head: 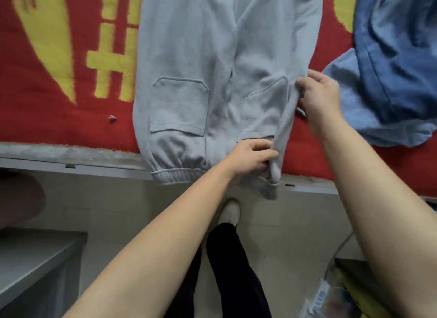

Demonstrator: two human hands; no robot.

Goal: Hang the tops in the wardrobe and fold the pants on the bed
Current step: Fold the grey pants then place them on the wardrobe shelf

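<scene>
Grey pants point(189, 69) are what I am working on, and both hands hold their right-hand edge. My left hand point(250, 157) has its fingers curled round the cloth at the waistband corner, where the pants reach the near edge of the bed point(71, 157). My right hand point(319, 97) pinches the same side seam further up, beside the pocket, so a ridge of cloth stands lifted between the two hands. The rest of the pants lies flat and spread, pockets up, on the red and yellow blanket point(47, 69). The waistband hangs a little over the bed edge and the legs run away from me out of view.

Just right of my right hand, a crumpled blue top point(397, 57) lies in a heap on the blanket, apart from the pants. Below the bed edge I see the pale floor and my white shoe point(230, 211).

As I judge it, the folding has barely begun: the pants are laid out and the side is gripped, but no fold is made. The blue top is yet to be hung, and the wardrobe is out of view.
</scene>
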